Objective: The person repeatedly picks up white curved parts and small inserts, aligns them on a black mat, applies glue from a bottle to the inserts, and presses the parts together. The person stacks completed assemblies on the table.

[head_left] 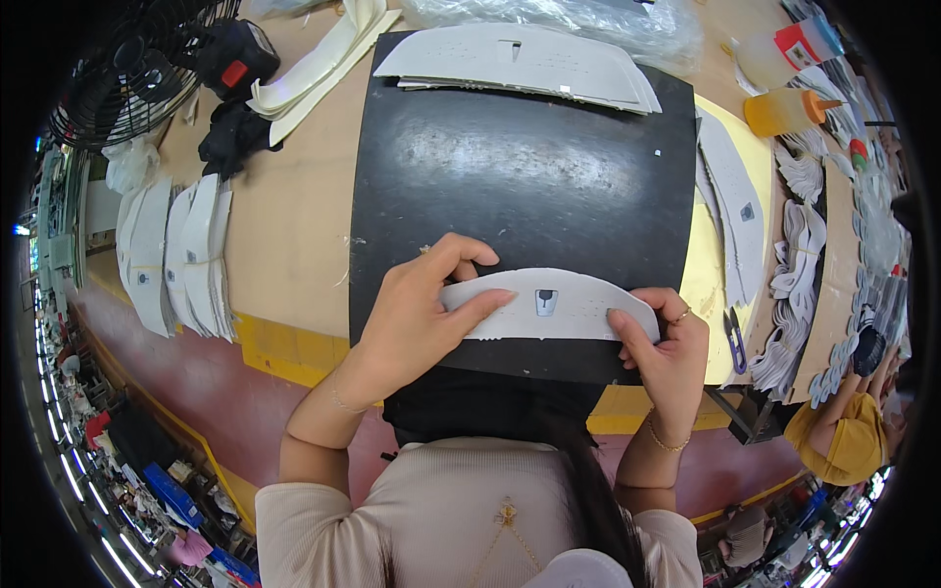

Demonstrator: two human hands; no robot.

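A curved white fabric-like panel [578, 294] with a small blue-and-black patch at its middle is held up over the near edge of a black mat [520, 196]. My left hand [421, 304] pinches its left end, thumb on the front face and fingers behind. At the right end my right hand [667, 343] grips it the same way. On the mat's far side lies a stack of similar white panels [520, 64], the top one with a small slot. More panels bearing a patch [733, 211] rest on a yellow sheet to the right.
Bundled white panels [147, 260] stand at the table's left edge, below a black fan [127, 69]. Long cream strips [319, 69] lie at the back left. Purple-handled snips [735, 343], an amber bottle [784, 113] and a clear bottle [789, 49] are at the right. A person in yellow [843, 436] sits beyond.
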